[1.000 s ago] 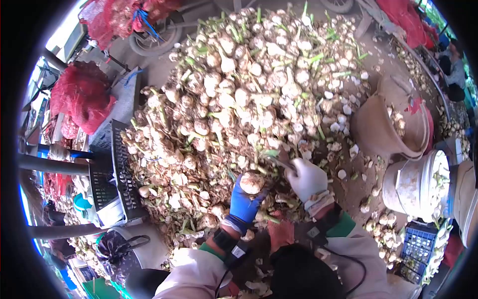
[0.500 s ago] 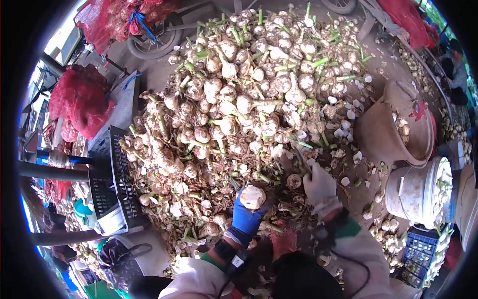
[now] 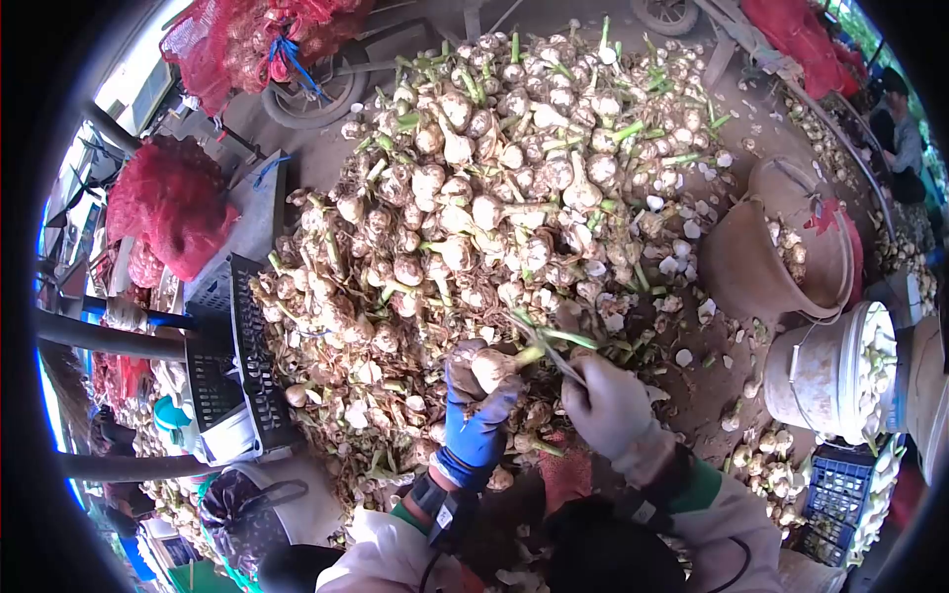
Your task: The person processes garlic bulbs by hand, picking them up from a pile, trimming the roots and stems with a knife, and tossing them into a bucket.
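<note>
My left hand point(image 3: 476, 415), in a blue glove with a dirty palm, is closed around a garlic bulb point(image 3: 492, 370). The bulb's green stalk point(image 3: 532, 353) points right, toward my other hand. My right hand point(image 3: 605, 400), in a pale glove, is closed on a thin metal tool point(image 3: 563, 366), perhaps a blade or shears, whose tip lies at the stalk. Part of the tool is hidden by the fingers. Beyond both hands spreads a large heap of garlic point(image 3: 474, 212) with stalks and loose skins.
Right of the heap stand a tan tub point(image 3: 736, 262), a white bucket point(image 3: 806, 381) and a blue crate point(image 3: 835, 494). A black crate point(image 3: 247, 366) and red mesh sacks point(image 3: 168, 208) are at the left. A person point(image 3: 900, 138) is at the far right.
My left hand has turned and now holds a bulb with a green stalk, where a round, pale bulb showed before. My right hand has come closer to it, with the tool at the stalk.
</note>
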Available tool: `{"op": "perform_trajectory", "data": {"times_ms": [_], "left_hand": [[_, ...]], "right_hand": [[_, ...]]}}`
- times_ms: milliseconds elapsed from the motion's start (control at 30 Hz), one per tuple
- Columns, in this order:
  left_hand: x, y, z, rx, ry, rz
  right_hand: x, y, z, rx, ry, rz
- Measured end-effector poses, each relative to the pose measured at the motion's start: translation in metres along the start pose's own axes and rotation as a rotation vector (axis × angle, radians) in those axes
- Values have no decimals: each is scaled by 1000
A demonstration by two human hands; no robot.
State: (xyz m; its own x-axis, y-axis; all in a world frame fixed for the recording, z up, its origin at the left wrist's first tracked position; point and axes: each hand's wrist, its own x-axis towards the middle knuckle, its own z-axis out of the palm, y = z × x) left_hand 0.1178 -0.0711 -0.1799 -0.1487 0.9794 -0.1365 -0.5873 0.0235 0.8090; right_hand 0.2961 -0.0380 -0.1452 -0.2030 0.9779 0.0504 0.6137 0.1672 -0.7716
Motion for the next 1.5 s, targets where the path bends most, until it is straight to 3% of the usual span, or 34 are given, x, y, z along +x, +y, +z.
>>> {"op": "perform_trajectory", "data": {"times_ms": [33,100,133,167,200,233,267,300,333,367,400,433,467,500,567,600,633,700,733,767,833,867,900,967,1000,1033,1067,1100,1200,1300,1333,1367,1433,1500], "left_hand": [[1,-7,1,-4,0,-10],[-5,-25,-5,345,-280,-75],[-26,-35,2,457,-386,-206],[-49,-47,14,560,-490,-341],[-59,-59,20,561,-473,-379],[-65,-70,25,825,-575,-188],[-62,-78,25,1082,-678,34],[-42,-87,2,1226,-604,-39],[-15,-88,-24,1368,-527,-113],[3,-64,-29,1669,-296,249],[20,-64,-60,1875,-130,458],[28,-69,-98,1729,-153,19],[24,-64,-122,1973,-138,-192],[22,-65,-125,1978,-134,-188],[20,-66,-127,514,-181,-456],[21,-64,-109,-25,23,-740],[10,-76,-93,-30,14,-747],[-12,-95,-63,536,-255,-283],[-9,-58,-22,366,-120,-391],[-7,-57,-23,363,-130,-374],[1,-52,-32,801,-79,-212],[5,-49,-35,793,-30,-125],[3,-44,-36,622,-4,-178],[7,-43,-38,707,-60,3],[-7,-90,-110,708,-59,1],[-3,-130,-180,521,-117,-424],[1,-53,-69,1073,-259,-283],[1,-58,-66,1073,-262,-283],[-9,-77,-70,581,-189,-249],[-16,-86,-68,82,-103,-208],[-15,-77,-67,571,-109,-182],[-8,-61,-58,1059,-118,-146],[4,-56,-56,862,-105,-175],[10,-50,-44,752,-62,-141]], "right_hand": [[-6,25,10,-38,-174,153],[-29,95,27,43,-207,453],[-39,126,37,201,27,335],[-29,105,12,133,145,357],[-19,95,-9,102,263,169],[-15,100,-19,22,346,312],[-6,113,-27,181,403,426],[-1,118,-35,95,375,451],[0,133,-31,53,410,339],[2,145,-24,14,441,222],[2,133,-23,-2,300,316],[-1,117,-18,-16,153,411],[-3,120,-2,70,43,512],[-7,122,20,136,14,462],[-5,106,50,398,-132,442],[-3,93,62,669,-248,556],[-6,87,80,719,-226,376],[2,48,61,200,-306,288],[5,43,50,113,-207,139],[10,42,41,27,-101,-14],[21,68,39,-246,82,-81],[21,74,38,-359,61,-51],[21,77,38,-471,40,-22],[9,34,23,-352,-72,-252],[3,8,20,-368,-126,-397],[0,0,22,-367,-153,-585],[0,1,28,-421,-112,-643],[2,3,34,-475,-70,-707],[1,5,32,-499,-161,-790],[6,29,33,-479,-221,-854],[17,41,34,-441,-410,-630],[21,64,40,-310,-343,-453],[30,90,46,-414,-172,-109],[19,77,39,-344,-159,-182]]}}
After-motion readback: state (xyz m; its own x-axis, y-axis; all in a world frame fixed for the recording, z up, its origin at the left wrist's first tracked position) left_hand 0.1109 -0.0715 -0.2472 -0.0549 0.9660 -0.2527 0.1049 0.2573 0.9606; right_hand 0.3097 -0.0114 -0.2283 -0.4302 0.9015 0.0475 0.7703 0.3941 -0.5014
